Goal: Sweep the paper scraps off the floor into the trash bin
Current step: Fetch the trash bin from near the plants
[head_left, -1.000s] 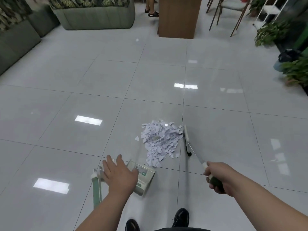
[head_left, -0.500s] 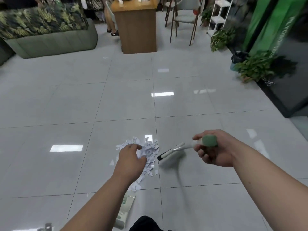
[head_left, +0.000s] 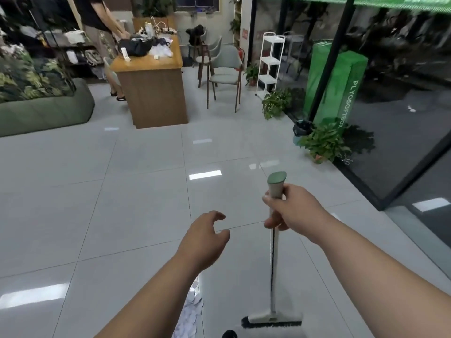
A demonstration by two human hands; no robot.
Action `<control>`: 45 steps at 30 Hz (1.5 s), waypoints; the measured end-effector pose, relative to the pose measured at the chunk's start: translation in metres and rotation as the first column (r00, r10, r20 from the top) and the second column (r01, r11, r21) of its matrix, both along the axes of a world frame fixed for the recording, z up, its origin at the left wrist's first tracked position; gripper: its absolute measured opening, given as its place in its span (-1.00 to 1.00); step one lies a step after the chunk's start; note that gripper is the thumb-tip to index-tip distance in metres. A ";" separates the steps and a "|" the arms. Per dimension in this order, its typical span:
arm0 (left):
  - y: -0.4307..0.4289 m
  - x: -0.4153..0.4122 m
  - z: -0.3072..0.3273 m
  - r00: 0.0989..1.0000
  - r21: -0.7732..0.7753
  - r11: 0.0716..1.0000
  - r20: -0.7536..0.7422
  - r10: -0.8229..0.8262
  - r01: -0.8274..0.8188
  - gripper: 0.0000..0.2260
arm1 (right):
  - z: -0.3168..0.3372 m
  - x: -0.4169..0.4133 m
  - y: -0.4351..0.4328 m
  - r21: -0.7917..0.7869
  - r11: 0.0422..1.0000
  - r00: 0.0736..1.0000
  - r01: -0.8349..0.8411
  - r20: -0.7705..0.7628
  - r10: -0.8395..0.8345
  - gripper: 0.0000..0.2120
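Wooden desk [head_left: 156, 93], chair [head_left: 225, 61], sofa [head_left: 44, 111].

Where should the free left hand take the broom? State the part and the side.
Grip the bare shaft of the broom just below the right hand, coming from its left, where the left hand hovers empty. The broom stands nearly upright, head on the floor, so that thin stretch is open to wrapping fingers.

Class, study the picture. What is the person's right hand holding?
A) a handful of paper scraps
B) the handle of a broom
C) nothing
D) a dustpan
B: the right hand grips the broom just below the green cap of its handle, brush head down near the floor; the left hand holds nothing.
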State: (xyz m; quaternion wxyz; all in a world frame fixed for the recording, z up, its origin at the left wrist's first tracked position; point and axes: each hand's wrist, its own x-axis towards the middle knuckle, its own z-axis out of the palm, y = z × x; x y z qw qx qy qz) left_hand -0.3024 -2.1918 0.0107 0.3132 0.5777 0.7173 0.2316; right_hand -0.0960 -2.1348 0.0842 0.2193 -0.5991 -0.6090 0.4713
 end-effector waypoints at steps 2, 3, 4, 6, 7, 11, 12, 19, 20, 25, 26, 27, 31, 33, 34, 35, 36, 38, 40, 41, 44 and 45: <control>0.054 0.006 0.010 0.995 -0.013 0.995 0.019 -0.099 0.100 -0.60 | 0.014 -0.008 0.045 0.111 0.992 0.968 -0.060 0.248 0.030 -0.82; 0.081 0.009 0.014 0.990 -0.014 0.990 0.023 -0.139 0.139 -0.59 | 0.024 -0.011 0.067 0.182 0.982 0.946 -0.045 0.324 -0.016 -0.80; 0.107 0.011 0.018 0.986 -0.010 0.986 0.026 -0.165 0.165 -0.59 | 0.033 -0.013 0.089 0.260 0.965 0.927 -0.016 0.365 -0.083 -0.77; 0.155 0.015 0.026 0.982 0.002 0.983 0.044 -0.183 0.183 -0.59 | 0.050 -0.015 0.132 0.395 0.918 0.925 0.024 0.340 -0.171 -0.72; 0.177 0.017 0.030 0.980 0.007 0.982 0.058 -0.189 0.188 -0.60 | 0.059 -0.014 0.154 0.445 0.894 0.942 0.056 0.273 -0.195 -0.72; 0.266 0.023 0.046 0.977 0.058 0.980 0.090 -0.193 0.188 -0.64 | 0.126 0.000 0.257 0.567 0.787 0.967 0.245 -0.085 -0.240 -0.85; 0.289 0.023 0.051 0.977 0.076 0.980 0.096 -0.189 0.182 -0.64 | 0.145 0.002 0.282 0.590 0.760 0.962 0.273 -0.147 -0.230 -0.86; 0.446 0.024 0.051 0.992 0.124 0.989 0.085 -0.093 0.082 -0.68 | 0.041 -0.015 0.436 0.171 0.923 0.918 0.344 -0.266 -0.293 -0.67; 0.468 0.024 0.049 0.993 0.114 0.991 0.081 -0.082 0.073 -0.69 | 0.033 -0.015 0.462 0.157 0.920 0.910 0.360 -0.275 -0.309 -0.67; 0.587 0.026 0.056 0.997 0.081 0.997 0.077 0.008 -0.015 -0.70 | 0.049 -0.006 0.595 0.197 0.942 0.943 0.270 -0.252 -0.218 -0.69; 0.612 0.027 0.060 0.997 0.092 0.996 0.080 0.015 -0.022 -0.71 | 0.052 -0.005 0.621 0.202 0.948 0.950 0.247 -0.241 -0.196 -0.68; 0.637 0.028 0.063 0.996 0.102 0.995 0.087 0.014 -0.023 -0.71 | 0.051 -0.004 0.647 0.200 0.951 0.956 0.234 -0.224 -0.188 -0.68; 0.722 0.023 0.061 0.995 0.076 0.997 0.103 0.014 -0.022 -0.73 | 0.024 0.003 0.735 0.087 0.959 0.946 0.269 -0.210 -0.246 -0.77; 0.763 0.016 0.053 0.995 0.054 0.998 0.097 0.011 -0.016 -0.73 | 0.005 0.004 0.776 0.051 0.957 0.949 0.286 -0.150 -0.276 -0.84; 0.784 0.013 0.047 0.995 0.042 0.999 0.098 0.009 -0.013 -0.73 | -0.004 0.005 0.796 0.041 0.955 0.951 0.294 -0.114 -0.288 -0.87; 0.807 0.009 0.041 0.995 0.031 0.999 0.103 0.004 -0.007 -0.73 | -0.013 0.005 0.816 0.033 0.952 0.950 0.304 -0.082 -0.300 -0.89; 0.830 0.006 0.033 0.994 0.021 1.000 0.107 -0.006 0.004 -0.73 | -0.022 0.005 0.837 0.025 0.951 0.950 0.309 -0.050 -0.308 -0.90; 0.881 0.000 0.018 0.993 0.004 0.999 0.114 -0.044 0.044 -0.73 | -0.040 0.005 0.880 0.004 0.952 0.952 0.305 0.018 -0.305 -0.91; 0.939 -0.007 0.005 0.989 -0.007 0.996 0.114 -0.090 0.091 -0.72 | -0.058 0.005 0.928 -0.019 0.946 0.944 0.324 0.068 -0.322 -0.91; 0.969 -0.010 -0.002 0.987 -0.011 0.993 0.113 -0.112 0.114 -0.72 | -0.066 0.005 0.952 -0.030 0.939 0.937 0.343 0.079 -0.340 -0.91; 1.061 -0.014 -0.016 0.976 -0.053 0.977 0.073 -0.204 0.208 -0.69 | -0.088 0.010 1.022 -0.052 0.903 0.898 0.427 0.143 -0.416 -0.92; 1.088 -0.014 -0.017 0.969 -0.078 0.967 0.069 -0.236 0.241 -0.68 | -0.093 0.012 1.041 -0.065 0.889 0.884 0.453 0.165 -0.438 -0.91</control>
